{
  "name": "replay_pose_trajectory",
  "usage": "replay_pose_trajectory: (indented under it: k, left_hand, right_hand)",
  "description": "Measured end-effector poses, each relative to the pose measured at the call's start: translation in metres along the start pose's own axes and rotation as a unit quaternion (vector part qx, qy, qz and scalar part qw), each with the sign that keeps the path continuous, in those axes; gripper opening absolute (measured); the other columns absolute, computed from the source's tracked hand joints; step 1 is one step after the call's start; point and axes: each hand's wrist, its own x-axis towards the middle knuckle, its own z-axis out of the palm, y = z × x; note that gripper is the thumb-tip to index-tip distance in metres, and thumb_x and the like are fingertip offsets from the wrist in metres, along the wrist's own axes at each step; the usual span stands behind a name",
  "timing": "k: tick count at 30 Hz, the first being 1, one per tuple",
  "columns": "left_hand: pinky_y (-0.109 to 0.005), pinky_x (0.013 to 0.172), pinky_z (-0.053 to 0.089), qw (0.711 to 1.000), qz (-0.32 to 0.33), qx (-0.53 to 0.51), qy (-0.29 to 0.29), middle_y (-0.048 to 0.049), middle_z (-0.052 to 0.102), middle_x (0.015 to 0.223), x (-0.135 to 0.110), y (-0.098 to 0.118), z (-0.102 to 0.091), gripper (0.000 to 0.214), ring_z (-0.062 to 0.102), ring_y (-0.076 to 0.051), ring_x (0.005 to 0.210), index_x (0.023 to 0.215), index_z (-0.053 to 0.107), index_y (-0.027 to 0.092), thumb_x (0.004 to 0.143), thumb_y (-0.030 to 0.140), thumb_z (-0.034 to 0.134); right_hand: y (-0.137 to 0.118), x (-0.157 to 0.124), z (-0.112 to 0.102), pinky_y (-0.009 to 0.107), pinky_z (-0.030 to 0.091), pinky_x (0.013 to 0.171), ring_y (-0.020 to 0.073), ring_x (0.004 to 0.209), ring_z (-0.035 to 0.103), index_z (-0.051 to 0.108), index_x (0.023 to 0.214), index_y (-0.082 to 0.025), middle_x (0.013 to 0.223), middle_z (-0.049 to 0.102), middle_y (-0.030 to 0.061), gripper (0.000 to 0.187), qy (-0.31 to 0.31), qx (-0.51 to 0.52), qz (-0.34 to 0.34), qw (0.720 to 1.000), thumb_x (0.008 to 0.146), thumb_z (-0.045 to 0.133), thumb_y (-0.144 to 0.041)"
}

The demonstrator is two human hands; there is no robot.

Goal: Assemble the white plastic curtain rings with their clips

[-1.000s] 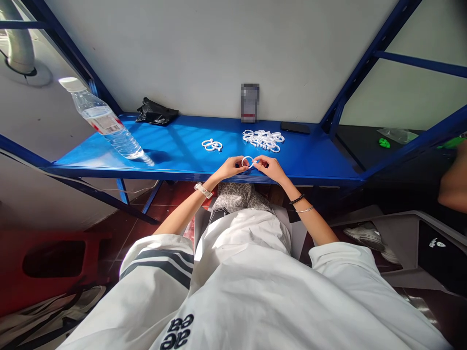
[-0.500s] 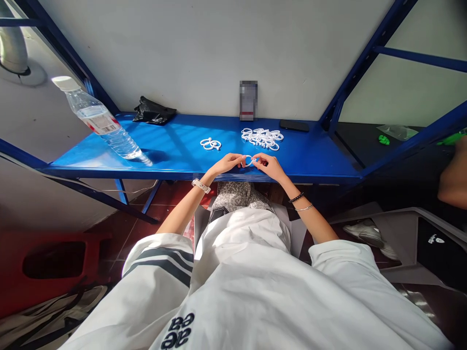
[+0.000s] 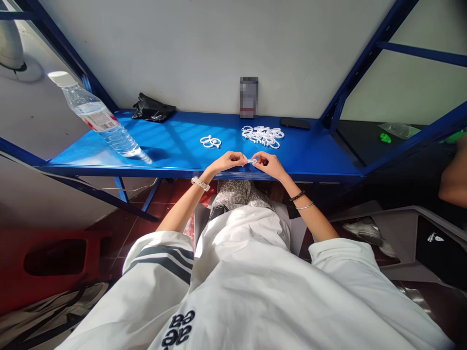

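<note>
Between my two hands, just above the front edge of the blue table, is a white plastic ring, seen nearly edge-on. My left hand pinches its left side with thumb and fingertips. On the opposite side, my right hand is closed on the ring too, and its fingers hide part of it. A small group of similar white rings lies beyond my left hand. Behind my right hand a larger heap of white rings rests on the tabletop.
A water bottle stands at the left of the table, with a black plastic bag behind it. A dark phone lies at the back right beside a blurred upright box. At far right, another person's arm shows.
The ring between my hands has turned from showing its round opening to lying nearly edge-on. Both hands keep their grip in about the same place.
</note>
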Motion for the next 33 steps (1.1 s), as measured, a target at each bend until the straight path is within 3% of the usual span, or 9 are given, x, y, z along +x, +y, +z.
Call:
replay_pose_trajectory:
  k: [7,14,33]
  left_hand:
    - [-0.029,0.076,0.044,0.999,0.006,-0.048,-0.002,-0.0111,0.066,0.100,-0.0013,-0.0017,-0.0022,0.049,0.058,-0.018,0.088,0.070,0.062,0.012,0.071,0.059,0.075]
    - [-0.029,0.076,0.046,0.997,0.004,-0.079,-0.011,-0.0117,0.065,0.106,-0.0013,-0.0028,-0.0040,0.046,0.058,-0.017,0.087,0.070,0.059,0.012,0.068,0.053,0.079]
    - [-0.030,0.078,0.049,0.997,0.012,-0.075,-0.026,-0.0118,0.066,0.106,-0.0022,-0.0007,-0.0035,0.036,0.061,-0.017,0.089,0.078,0.055,0.013,0.071,0.040,0.077]
  right_hand:
    - [-0.0031,-0.0010,-0.0015,0.024,0.041,0.060,0.0117,0.060,0.052,0.066,0.097,-0.017,0.070,0.062,0.0002,0.031,-0.029,-0.005,0.003,1.000,0.080,0.067,-0.043]
    - [-0.0053,-0.0020,-0.0028,0.025,0.040,0.060,0.0125,0.062,0.052,0.068,0.085,-0.016,0.073,0.064,0.0028,0.033,-0.032,-0.017,-0.011,0.999,0.087,0.060,-0.049]
    - [-0.0052,-0.0021,-0.0029,0.025,0.039,0.062,0.0131,0.065,0.053,0.071,0.090,-0.017,0.075,0.064,0.0032,0.031,-0.049,-0.061,-0.014,0.997,0.087,0.060,-0.046]
